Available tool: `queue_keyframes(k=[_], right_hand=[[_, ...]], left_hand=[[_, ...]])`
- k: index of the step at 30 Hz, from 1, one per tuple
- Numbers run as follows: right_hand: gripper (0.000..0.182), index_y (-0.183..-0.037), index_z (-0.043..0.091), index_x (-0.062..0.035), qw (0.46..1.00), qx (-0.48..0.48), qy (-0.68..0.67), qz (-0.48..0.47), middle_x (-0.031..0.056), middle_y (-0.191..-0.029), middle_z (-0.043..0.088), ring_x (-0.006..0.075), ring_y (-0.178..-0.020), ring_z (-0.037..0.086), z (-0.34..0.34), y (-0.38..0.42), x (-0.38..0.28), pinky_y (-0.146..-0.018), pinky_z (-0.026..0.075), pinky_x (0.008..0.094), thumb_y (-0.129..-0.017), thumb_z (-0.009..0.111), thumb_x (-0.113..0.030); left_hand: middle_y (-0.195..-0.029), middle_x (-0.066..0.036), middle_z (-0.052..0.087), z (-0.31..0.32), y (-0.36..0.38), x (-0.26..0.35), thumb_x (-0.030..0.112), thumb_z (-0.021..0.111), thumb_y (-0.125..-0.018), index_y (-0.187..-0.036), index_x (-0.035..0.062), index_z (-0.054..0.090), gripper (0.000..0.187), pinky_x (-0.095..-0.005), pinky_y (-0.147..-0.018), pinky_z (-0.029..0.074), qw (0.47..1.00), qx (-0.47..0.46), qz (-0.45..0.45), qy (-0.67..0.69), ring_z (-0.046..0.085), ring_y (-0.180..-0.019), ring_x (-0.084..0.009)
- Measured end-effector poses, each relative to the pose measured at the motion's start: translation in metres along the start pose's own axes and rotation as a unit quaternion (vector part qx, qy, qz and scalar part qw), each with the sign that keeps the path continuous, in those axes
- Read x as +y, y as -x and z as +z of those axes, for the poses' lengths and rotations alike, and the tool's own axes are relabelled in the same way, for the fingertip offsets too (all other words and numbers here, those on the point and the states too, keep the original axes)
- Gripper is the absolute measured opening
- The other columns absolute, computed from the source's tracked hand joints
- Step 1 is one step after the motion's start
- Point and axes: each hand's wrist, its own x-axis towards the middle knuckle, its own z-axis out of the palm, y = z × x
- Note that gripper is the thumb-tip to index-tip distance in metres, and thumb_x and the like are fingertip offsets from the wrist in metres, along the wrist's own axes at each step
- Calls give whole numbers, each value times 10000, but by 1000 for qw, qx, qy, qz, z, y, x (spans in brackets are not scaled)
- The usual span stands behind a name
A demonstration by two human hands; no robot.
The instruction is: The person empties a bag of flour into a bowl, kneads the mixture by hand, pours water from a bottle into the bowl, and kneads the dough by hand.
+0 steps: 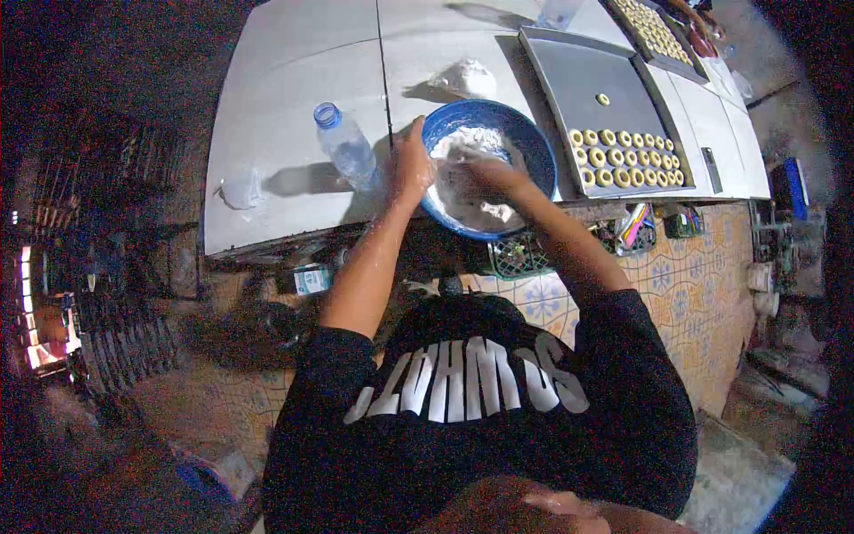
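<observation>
While left hand (412,171) holds bowl (541,151) | seamed white tabletop (289,102) | patterned floor tiles (694,267)

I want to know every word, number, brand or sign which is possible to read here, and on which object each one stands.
"SO WHAT", upside down in this view, in big white letters on the black short-sleeved shirt; a mark after the T is unclear.
"45", probably, on the small white and teal box below the table; its smaller print is too blurred.
Any print on the colourful packets under the table edge is too small to read.
</observation>
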Motion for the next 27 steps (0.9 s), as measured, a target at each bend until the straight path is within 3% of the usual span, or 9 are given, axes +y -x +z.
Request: queue_keyframes(k=[3,10,11,12,15,17,20,24,27], right_hand=[[409,-1202,573,-103,980,-3,-198,-7,191,-1102,621,339,-1016,614,55,-5,26,-861,502,404,-803,549,-19],[361,-1130,631,-103,987,-86,58,-119,160,-972,660,317,-987,624,-63,75,0,-875,482,431,-773,601,-60],[330,-1109,633,-93,991,-63,-42,-113,163,-949,658,324,-964,627,-51,73,4,-864,485,434,-783,593,-73],[300,-1088,635,-83,984,-36,-139,-105,167,-926,657,331,-941,631,-24,64,15,-853,487,436,-792,584,-85],[194,-968,626,-36,946,100,-289,-108,180,-899,635,368,-898,621,68,23,46,-837,477,450,-791,579,-99],[182,-937,619,-33,997,48,-57,7,190,-891,625,388,-896,612,9,19,-15,-843,466,458,-764,599,-85],[178,-892,618,-18,968,210,-111,87,218,-887,615,421,-891,603,3,9,-24,-819,465,481,-717,628,-51],[275,-997,614,-16,969,239,-52,14,243,-897,614,409,-849,607,4,-11,-3,-780,481,476,-723,612,-43],[231,-995,628,-13,994,63,-77,-50,227,-873,625,366,-820,623,31,9,-7,-763,486,455,-778,555,-44]], left_hand=[[-1038,-249,617,-13,-2,6,-12,559,-747,-1352,108,437,628,-467,-848,485,997,-67,-32,24,602,-969,-414],[-1101,-258,599,11,-5,-15,-22,544,-739,-1329,41,460,599,-458,-873,475,997,28,62,38,579,-1024,-414],[-1119,-258,594,8,-5,-13,-25,542,-738,-1326,31,460,596,-457,-884,472,997,25,63,34,574,-1040,-412],[-1171,-245,582,-22,2,15,-41,538,-734,-1320,17,462,593,-448,-918,461,994,-86,-61,29,558,-1083,-402],[-1137,-233,605,1,-4,-4,-44,546,-731,-1327,36,458,607,-458,-907,470,1000,5,27,15,577,-1046,-414],[-1086,-232,627,18,-9,-17,-40,560,-730,-1339,50,447,625,-471,-882,479,999,13,20,47,597,-989,-431],[-1083,-250,626,12,-9,-11,-47,563,-725,-1338,57,455,631,-459,-853,485,990,-57,-56,116,603,-990,-426],[-1073,-271,621,-12,1,10,-54,557,-728,-1338,57,454,628,-449,-860,485,998,-23,-13,64,606,-995,-425],[-1068,-270,623,14,-5,-11,-51,550,-737,-1337,76,461,621,-458,-871,485,997,29,11,77,611,-978,-428]])
